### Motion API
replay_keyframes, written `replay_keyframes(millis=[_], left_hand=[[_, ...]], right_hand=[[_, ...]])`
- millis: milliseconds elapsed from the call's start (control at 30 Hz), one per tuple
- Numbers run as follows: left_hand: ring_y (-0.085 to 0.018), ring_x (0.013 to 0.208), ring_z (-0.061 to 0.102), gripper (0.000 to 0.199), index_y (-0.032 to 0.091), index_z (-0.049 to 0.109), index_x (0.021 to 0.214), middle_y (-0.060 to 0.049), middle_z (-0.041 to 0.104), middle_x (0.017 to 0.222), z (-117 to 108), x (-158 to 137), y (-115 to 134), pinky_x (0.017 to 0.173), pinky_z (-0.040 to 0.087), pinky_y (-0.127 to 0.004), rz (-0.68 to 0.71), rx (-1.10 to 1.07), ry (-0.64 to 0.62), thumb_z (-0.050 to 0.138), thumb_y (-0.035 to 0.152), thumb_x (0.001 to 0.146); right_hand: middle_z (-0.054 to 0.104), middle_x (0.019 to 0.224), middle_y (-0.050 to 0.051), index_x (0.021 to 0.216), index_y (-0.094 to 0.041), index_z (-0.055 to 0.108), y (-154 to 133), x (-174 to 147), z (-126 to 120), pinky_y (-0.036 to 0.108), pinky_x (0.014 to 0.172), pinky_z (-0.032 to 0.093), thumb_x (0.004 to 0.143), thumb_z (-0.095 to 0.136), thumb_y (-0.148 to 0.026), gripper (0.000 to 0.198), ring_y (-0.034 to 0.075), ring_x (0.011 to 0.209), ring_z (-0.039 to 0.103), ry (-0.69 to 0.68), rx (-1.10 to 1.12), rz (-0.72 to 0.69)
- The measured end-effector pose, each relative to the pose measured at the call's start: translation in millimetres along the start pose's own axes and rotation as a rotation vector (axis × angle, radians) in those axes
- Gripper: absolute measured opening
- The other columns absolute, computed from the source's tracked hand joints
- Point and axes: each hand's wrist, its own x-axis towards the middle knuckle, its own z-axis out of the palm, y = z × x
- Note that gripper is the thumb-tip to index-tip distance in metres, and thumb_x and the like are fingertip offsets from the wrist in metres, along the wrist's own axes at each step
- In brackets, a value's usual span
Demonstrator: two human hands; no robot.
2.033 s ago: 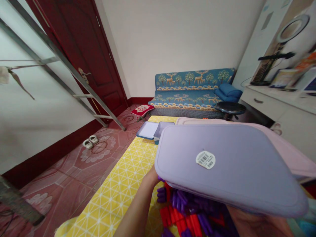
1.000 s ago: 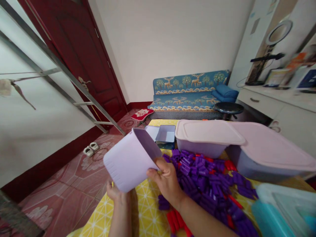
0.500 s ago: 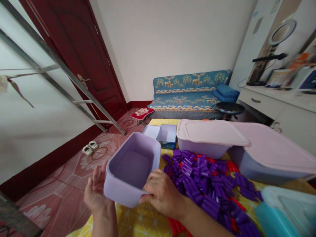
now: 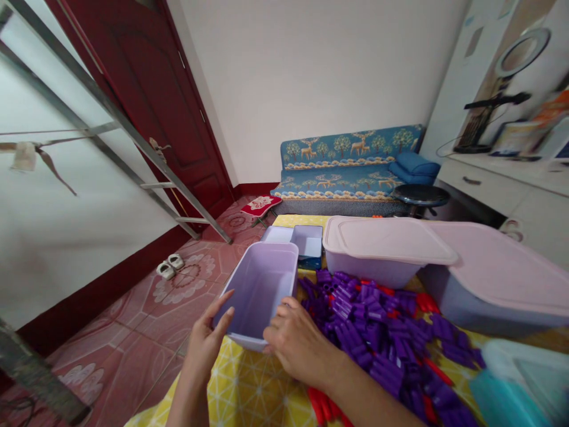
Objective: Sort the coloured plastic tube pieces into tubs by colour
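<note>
A light purple plastic bin (image 4: 262,284), open-topped with a bare inside, stands at the left edge of the yellow-patterned table. My right hand (image 4: 297,341) grips its near right rim, fingers closed over the edge. At the near left corner, my left hand (image 4: 211,329) rests against the bin's side with thumb and fingers apart. Right of the bin, a spread pile of purple plastic pieces (image 4: 360,320) lies close by my right hand, mixed with some red pieces (image 4: 322,406).
Two lidded bins, one with a pale pink lid (image 4: 382,237), stand behind the pile. Small trays (image 4: 306,240) sit beyond the purple bin. A turquoise container (image 4: 515,379) is at the right. Past the table are a blue sofa (image 4: 333,172), a black stool (image 4: 420,196) and a ladder (image 4: 155,166).
The purple bin has gone from tilted in my hands to upright on the table, slightly right. My left hand has shifted from under its side to its near left corner.
</note>
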Motion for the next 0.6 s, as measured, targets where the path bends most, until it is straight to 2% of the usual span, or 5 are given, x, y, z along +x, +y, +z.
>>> replay_keyframes(millis=[200, 433, 533, 600], left_hand=[[-0.031, 0.126, 0.049, 0.052, 0.020, 0.066, 0.118, -0.009, 0.063, 0.127, 6.2, 3.4, -12.7, 0.110, 0.032, -0.046, 0.069, 0.061, 0.015, 0.063, 0.045, 0.072], [-0.030, 0.121, 0.053, 0.050, 0.019, 0.066, 0.118, -0.008, 0.064, 0.124, 8.0, 2.1, -16.0, 0.110, 0.032, -0.045, 0.112, 0.063, 0.027, 0.057, 0.035, 0.071], [-0.031, 0.121, 0.053, 0.051, 0.018, 0.067, 0.116, -0.009, 0.064, 0.124, 7.9, 2.3, -15.1, 0.109, 0.033, -0.047, 0.122, 0.068, 0.033, 0.055, 0.034, 0.069], [-0.032, 0.121, 0.053, 0.051, 0.018, 0.068, 0.113, -0.009, 0.065, 0.122, 7.8, 2.3, -15.5, 0.108, 0.035, -0.047, 0.121, 0.071, 0.039, 0.054, 0.033, 0.067]], right_hand=[[0.066, 0.076, 0.004, 0.078, -0.018, 0.066, 1.9, -3.9, 2.1, 0.038, 0.097, 0.027, 0.087, 0.058, -0.031, 0.018, 0.019, 0.083, 0.052, -0.010, 0.014, 0.046], [0.067, 0.077, 0.002, 0.077, -0.019, 0.066, 2.5, -6.3, 8.2, 0.038, 0.107, 0.023, 0.087, 0.058, -0.037, 0.022, 0.018, 0.088, 0.053, 0.032, 0.088, 0.086], [0.068, 0.081, 0.000, 0.081, -0.021, 0.067, 0.6, -7.8, 6.0, 0.039, 0.109, 0.022, 0.086, 0.060, -0.044, 0.025, 0.016, 0.090, 0.055, 0.102, 0.223, 0.099], [0.069, 0.089, -0.001, 0.087, -0.022, 0.068, -2.2, -9.4, 2.7, 0.037, 0.108, 0.026, 0.085, 0.062, -0.043, 0.022, 0.015, 0.093, 0.057, 0.215, 0.349, 0.101]])
